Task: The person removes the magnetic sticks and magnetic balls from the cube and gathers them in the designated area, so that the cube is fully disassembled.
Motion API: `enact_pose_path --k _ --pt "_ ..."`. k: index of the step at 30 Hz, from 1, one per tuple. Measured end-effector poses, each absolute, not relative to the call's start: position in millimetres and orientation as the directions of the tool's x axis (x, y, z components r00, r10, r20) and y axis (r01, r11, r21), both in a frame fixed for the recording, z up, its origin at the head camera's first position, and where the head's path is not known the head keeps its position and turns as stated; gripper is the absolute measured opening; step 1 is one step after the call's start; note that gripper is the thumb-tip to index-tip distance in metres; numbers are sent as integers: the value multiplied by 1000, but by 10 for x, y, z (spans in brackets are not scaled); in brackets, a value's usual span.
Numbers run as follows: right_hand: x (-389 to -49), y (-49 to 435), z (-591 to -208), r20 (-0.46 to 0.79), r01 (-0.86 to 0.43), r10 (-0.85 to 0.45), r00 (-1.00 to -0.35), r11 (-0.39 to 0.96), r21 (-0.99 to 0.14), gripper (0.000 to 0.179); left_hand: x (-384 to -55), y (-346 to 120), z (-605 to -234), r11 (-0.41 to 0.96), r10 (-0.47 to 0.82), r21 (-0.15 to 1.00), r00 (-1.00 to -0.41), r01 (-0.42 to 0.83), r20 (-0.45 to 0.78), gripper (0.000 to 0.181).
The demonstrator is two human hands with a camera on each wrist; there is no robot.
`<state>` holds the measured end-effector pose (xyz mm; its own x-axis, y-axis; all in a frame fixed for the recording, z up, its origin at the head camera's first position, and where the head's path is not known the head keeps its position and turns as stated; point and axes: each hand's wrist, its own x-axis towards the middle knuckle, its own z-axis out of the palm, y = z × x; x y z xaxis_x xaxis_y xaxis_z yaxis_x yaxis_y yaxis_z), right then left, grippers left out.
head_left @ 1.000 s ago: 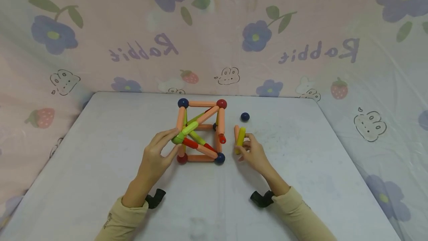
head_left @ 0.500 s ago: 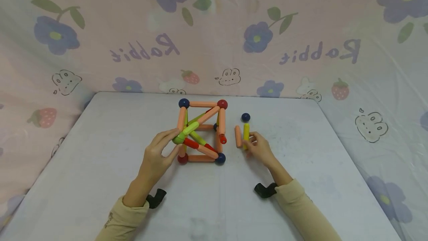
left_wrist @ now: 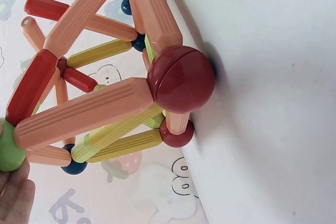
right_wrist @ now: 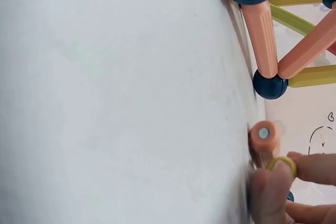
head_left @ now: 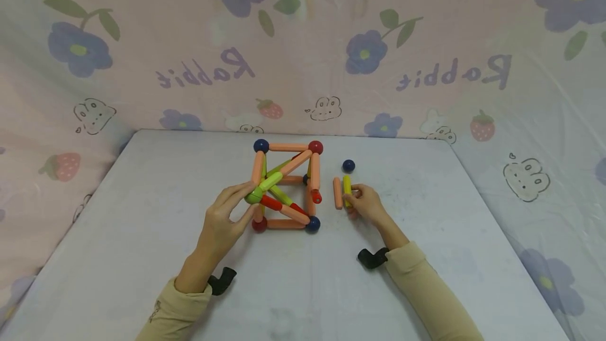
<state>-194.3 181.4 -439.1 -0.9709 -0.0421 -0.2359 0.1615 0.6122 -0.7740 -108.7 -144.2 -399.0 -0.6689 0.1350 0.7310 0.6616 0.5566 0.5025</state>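
Observation:
A cube-like frame of magnetic rods and balls stands mid-table, its back top a peach rod between a blue and a red ball. My left hand pinches the green ball at its near upper left corner; fingertips show on that ball in the left wrist view. Right of the frame, my right hand pinches a yellow rod between thumb and finger, low over the table. Alongside it lies a loose peach rod. The right wrist view shows the yellow rod end-on, partly covered by the thumb.
A loose dark blue ball lies just behind the two rods. On the frame's right side, a red rod end sticks out toward me with no ball on it. A printed cloth hangs behind the white table.
The right hand has moved the yellow rod rightward, off its overlap with the loose peach rod, then slightly back left beside it. The left hand and frame stay put.

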Motion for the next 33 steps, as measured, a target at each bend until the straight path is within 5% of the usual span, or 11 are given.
enact_pose_path --k 25,33 --pt "-1937 1793 -4239 -193 128 -12 -981 708 -694 44 -1087 -1425 -3986 561 127 471 -633 681 764 54" --pt "-1879 1686 -4020 -146 90 -53 -988 571 -816 37 -1083 -1431 -3993 567 129 480 -648 669 751 53"
